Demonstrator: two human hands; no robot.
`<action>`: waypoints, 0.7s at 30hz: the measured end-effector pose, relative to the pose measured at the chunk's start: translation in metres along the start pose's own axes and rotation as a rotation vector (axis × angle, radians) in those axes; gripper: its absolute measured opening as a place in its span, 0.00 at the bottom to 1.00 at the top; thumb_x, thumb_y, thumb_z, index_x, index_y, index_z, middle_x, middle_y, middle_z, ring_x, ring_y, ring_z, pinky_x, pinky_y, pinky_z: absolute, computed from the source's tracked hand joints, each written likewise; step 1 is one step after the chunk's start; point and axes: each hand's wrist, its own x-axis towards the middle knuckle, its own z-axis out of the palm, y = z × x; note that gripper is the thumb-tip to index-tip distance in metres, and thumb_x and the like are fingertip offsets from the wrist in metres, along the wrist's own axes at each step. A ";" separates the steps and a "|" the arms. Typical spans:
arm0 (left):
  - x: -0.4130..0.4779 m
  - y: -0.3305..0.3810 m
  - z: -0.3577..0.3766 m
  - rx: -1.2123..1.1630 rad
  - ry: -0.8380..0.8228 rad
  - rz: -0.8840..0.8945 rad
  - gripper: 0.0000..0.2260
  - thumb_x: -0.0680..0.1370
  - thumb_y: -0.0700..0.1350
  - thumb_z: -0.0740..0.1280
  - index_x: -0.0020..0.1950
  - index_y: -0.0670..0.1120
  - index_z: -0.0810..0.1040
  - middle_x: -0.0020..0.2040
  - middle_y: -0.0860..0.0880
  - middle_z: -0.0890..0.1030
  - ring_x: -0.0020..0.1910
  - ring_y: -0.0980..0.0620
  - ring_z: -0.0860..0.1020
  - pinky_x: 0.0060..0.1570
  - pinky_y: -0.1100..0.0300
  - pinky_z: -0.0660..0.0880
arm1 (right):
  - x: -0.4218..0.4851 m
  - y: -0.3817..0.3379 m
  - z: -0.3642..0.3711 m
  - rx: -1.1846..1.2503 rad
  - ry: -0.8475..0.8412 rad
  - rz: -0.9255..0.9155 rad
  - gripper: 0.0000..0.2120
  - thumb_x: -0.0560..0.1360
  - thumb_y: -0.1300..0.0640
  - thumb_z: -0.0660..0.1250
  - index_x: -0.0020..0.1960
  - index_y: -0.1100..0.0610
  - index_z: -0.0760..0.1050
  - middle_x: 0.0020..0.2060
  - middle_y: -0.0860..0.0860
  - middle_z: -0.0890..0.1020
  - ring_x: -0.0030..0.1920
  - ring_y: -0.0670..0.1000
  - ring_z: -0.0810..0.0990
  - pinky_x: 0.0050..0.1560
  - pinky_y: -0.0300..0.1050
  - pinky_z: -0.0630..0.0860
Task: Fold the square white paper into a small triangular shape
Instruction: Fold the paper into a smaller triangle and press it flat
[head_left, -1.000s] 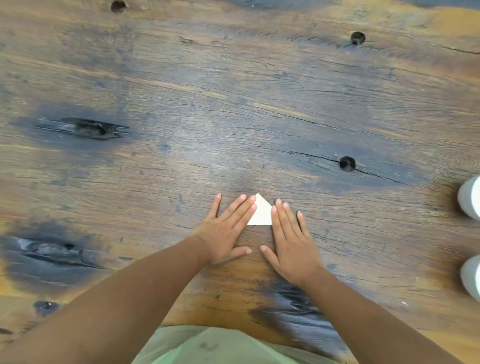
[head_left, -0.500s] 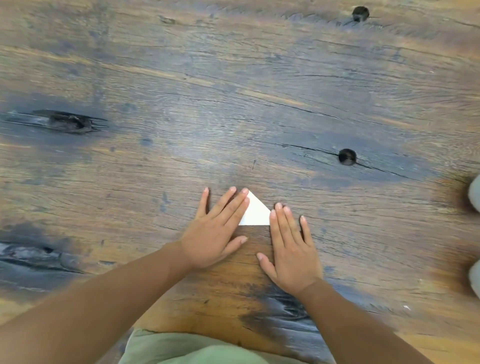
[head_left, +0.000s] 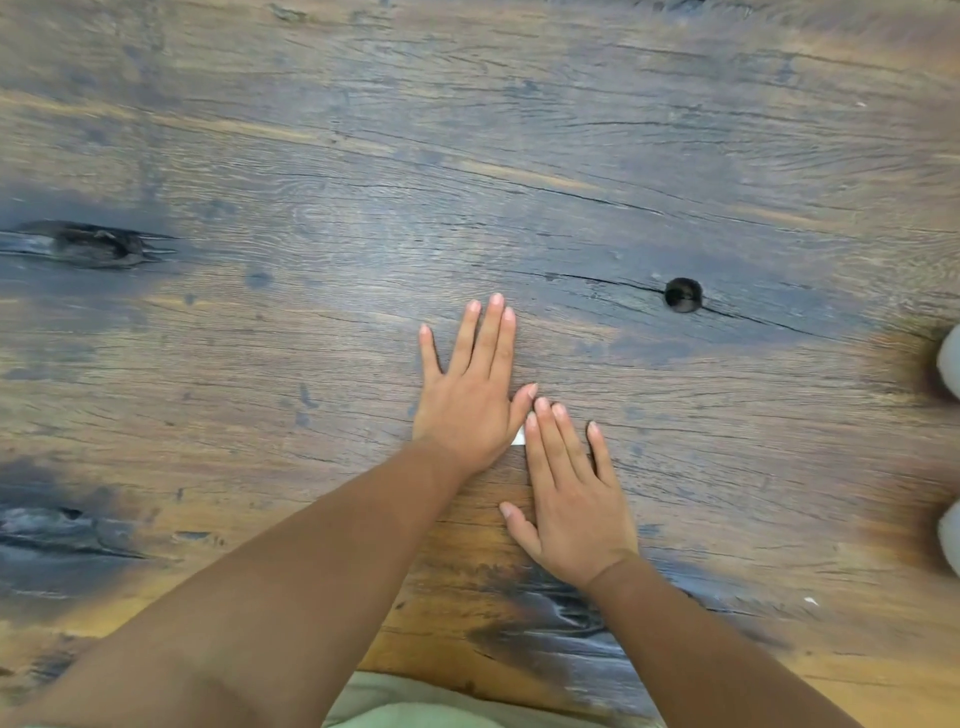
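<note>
The folded white paper (head_left: 519, 437) lies on the dark wooden table (head_left: 363, 234), almost wholly hidden; only a small white sliver shows between my two hands. My left hand (head_left: 470, 395) lies flat, palm down, fingers stretched forward, covering most of the paper. My right hand (head_left: 569, 488) rests flat beside it on the right, its fingertips at the paper's right edge. Both hands press down; neither grips anything.
A round dark knot hole (head_left: 683, 294) sits in the wood to the far right of my hands. Two pale rounded objects (head_left: 950, 371) show at the right edge. A dark split knot (head_left: 98, 244) marks the left side. Green clothing (head_left: 441, 714) shows at the bottom.
My left hand has slid forward and to the right over the triangle, so the paper that showed plainly between my hands is now nearly covered. My right hand has stayed at the paper's right side.
</note>
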 end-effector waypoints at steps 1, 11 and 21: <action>0.000 0.000 0.002 -0.001 0.016 0.002 0.33 0.82 0.61 0.48 0.81 0.43 0.46 0.82 0.46 0.45 0.81 0.47 0.43 0.73 0.30 0.44 | 0.000 0.000 0.001 0.004 0.000 0.000 0.41 0.79 0.35 0.48 0.79 0.63 0.46 0.80 0.58 0.46 0.80 0.57 0.45 0.77 0.63 0.49; -0.003 -0.002 -0.005 -0.017 0.024 -0.003 0.33 0.82 0.61 0.47 0.81 0.43 0.49 0.82 0.46 0.49 0.81 0.48 0.47 0.74 0.32 0.46 | 0.000 0.001 -0.001 0.000 0.006 0.011 0.41 0.78 0.36 0.51 0.79 0.63 0.46 0.80 0.59 0.47 0.80 0.56 0.45 0.77 0.62 0.49; -0.079 -0.056 0.000 -0.015 0.015 -0.253 0.29 0.83 0.57 0.44 0.81 0.45 0.45 0.82 0.50 0.45 0.80 0.51 0.44 0.74 0.32 0.46 | 0.001 0.000 0.005 -0.016 0.031 0.015 0.42 0.78 0.36 0.51 0.79 0.63 0.44 0.80 0.58 0.46 0.80 0.56 0.45 0.77 0.62 0.48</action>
